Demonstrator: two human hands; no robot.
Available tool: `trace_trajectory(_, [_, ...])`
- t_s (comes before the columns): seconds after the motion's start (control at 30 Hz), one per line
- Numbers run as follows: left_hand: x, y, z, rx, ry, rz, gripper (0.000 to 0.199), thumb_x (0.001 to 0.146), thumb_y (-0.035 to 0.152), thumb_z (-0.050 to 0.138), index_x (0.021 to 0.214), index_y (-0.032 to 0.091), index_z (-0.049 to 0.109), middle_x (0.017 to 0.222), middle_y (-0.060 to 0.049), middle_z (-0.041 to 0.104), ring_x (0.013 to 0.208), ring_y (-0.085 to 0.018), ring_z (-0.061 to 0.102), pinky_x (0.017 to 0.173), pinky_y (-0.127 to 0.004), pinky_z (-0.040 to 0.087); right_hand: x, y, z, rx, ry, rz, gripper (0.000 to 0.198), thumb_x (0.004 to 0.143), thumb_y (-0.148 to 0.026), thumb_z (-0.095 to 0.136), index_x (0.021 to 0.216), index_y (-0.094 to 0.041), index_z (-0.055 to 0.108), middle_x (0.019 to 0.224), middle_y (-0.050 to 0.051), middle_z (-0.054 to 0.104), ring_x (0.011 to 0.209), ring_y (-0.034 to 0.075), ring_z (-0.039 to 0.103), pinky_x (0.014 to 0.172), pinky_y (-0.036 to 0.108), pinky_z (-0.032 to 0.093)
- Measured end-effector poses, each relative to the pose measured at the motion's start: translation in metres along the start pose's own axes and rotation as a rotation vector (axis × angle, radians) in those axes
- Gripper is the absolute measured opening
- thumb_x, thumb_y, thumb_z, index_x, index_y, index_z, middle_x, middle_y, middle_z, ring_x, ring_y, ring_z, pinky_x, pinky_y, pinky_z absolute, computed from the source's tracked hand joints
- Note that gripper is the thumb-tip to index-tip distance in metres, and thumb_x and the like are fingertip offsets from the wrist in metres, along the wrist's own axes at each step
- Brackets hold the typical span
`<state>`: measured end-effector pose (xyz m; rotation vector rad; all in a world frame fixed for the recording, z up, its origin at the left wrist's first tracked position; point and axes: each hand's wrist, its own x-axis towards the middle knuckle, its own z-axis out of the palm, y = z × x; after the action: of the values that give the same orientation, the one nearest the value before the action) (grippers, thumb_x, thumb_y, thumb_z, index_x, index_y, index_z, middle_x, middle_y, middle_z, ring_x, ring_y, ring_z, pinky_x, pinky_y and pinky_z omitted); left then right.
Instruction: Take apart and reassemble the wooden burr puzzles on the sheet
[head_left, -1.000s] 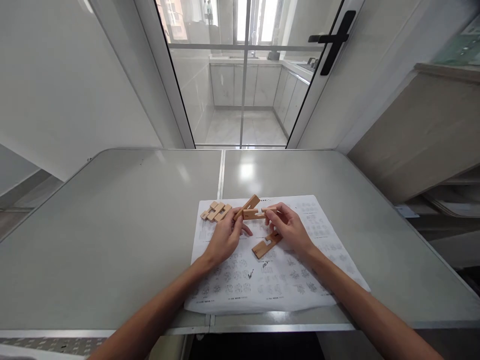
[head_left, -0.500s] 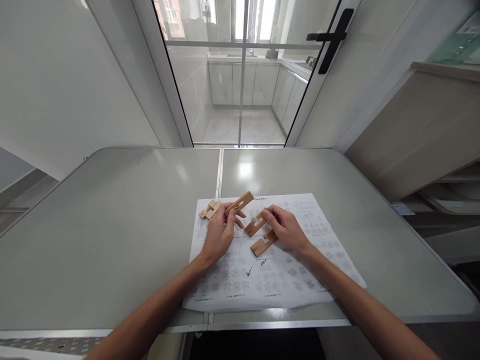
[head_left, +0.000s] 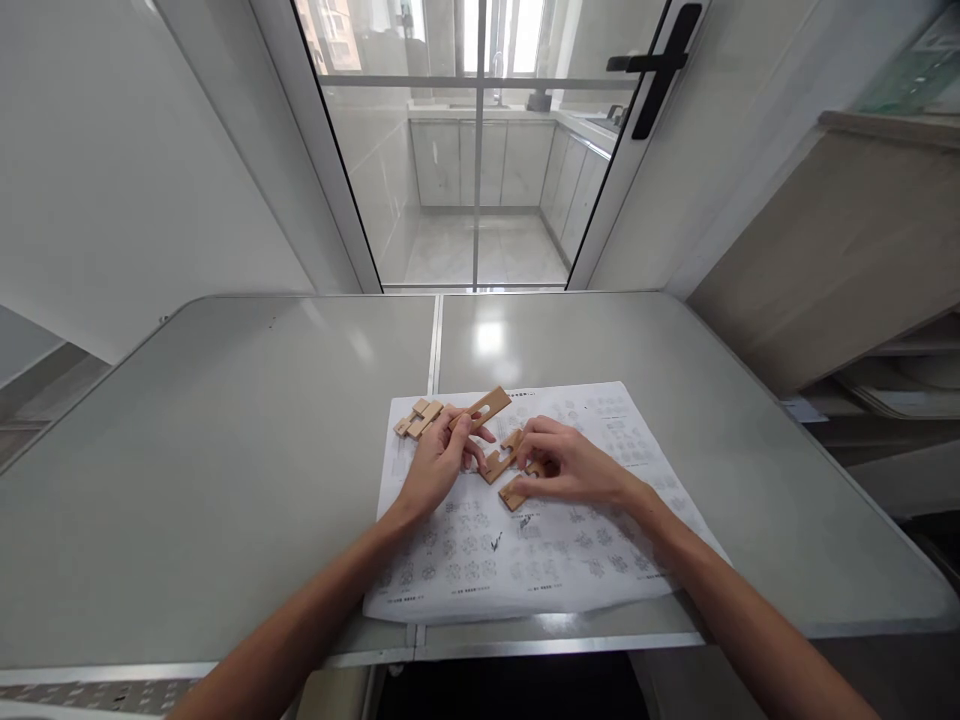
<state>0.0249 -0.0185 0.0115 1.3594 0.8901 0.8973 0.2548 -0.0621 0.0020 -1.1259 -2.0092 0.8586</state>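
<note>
My left hand [head_left: 435,460] grips a slotted wooden puzzle piece [head_left: 496,400] between thumb and fingers, its free end pointing up and right. My right hand [head_left: 566,462] is curled over two notched wooden pieces on the paper. Its thumb touches the lower notched piece [head_left: 511,497]; the fingertips are by the upper notched piece [head_left: 496,468], and how they meet it is partly hidden. Fingertips of my left hand are close to the upper piece's left end. Beyond my left hand lies a group of pale interlocking wooden pieces [head_left: 416,418].
A large printed sheet [head_left: 465,590] with rows of small diagrams lies under the pieces. It rests on a grey-green table [head_left: 225,480] with a metal seam [head_left: 436,345]. A glass door [head_left: 480,180] stands behind, and a shelf unit [head_left: 847,230] is on the right.
My right hand has shifted from pinching the upper notched piece to reaching over the lower one. The upper piece has moved slightly down and left. My left hand keeps its slotted piece.
</note>
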Motion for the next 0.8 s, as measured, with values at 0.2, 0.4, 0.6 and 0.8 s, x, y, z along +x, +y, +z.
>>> trace_trajectory(0.2, [0.000,-0.002,0.001,-0.038,0.016,-0.010,0.040,0.104,0.055,0.051,0.111,0.016,0.056,0.106,-0.011,0.077,0.055,-0.011,0.066,0.054,-0.026,0.044,-0.003,0.001,0.000,-0.048,-0.056,-0.062,0.030,0.080,-0.045,0.091,0.102,-0.028,0.078,0.105,0.008,0.063,0.095,0.025,0.058,0.073,0.037,0.053])
trace_trajectory(0.4, [-0.001,-0.006,0.002,-0.014,0.022,0.017,0.039,0.105,0.053,0.049,0.116,0.016,0.056,0.114,-0.013,0.076,0.062,-0.012,0.067,0.057,-0.027,0.044,-0.002,0.003,0.007,0.005,-0.019,-0.071,0.027,0.080,-0.042,0.092,0.100,-0.029,0.079,0.107,0.009,0.067,0.096,0.027,0.061,0.075,0.040,0.055])
trace_trajectory(0.6, [-0.004,-0.003,0.004,0.101,0.032,0.087,0.036,0.109,0.050,0.045,0.115,0.017,0.059,0.115,-0.013,0.076,0.076,-0.016,0.071,0.067,-0.030,0.048,-0.001,-0.003,0.014,0.195,0.002,-0.047,0.013,0.091,-0.040,0.082,0.094,-0.029,0.076,0.101,0.006,0.075,0.096,0.027,0.067,0.082,0.043,0.055])
trace_trajectory(0.8, [-0.010,-0.002,0.005,0.270,-0.022,0.147,0.035,0.111,0.047,0.041,0.124,0.020,0.060,0.114,-0.010,0.077,0.085,-0.019,0.072,0.078,-0.034,0.052,-0.001,-0.003,0.015,0.484,0.098,0.204,0.027,0.106,-0.051,0.057,0.108,-0.025,0.062,0.060,-0.008,0.050,0.049,0.012,0.040,0.050,0.026,0.034])
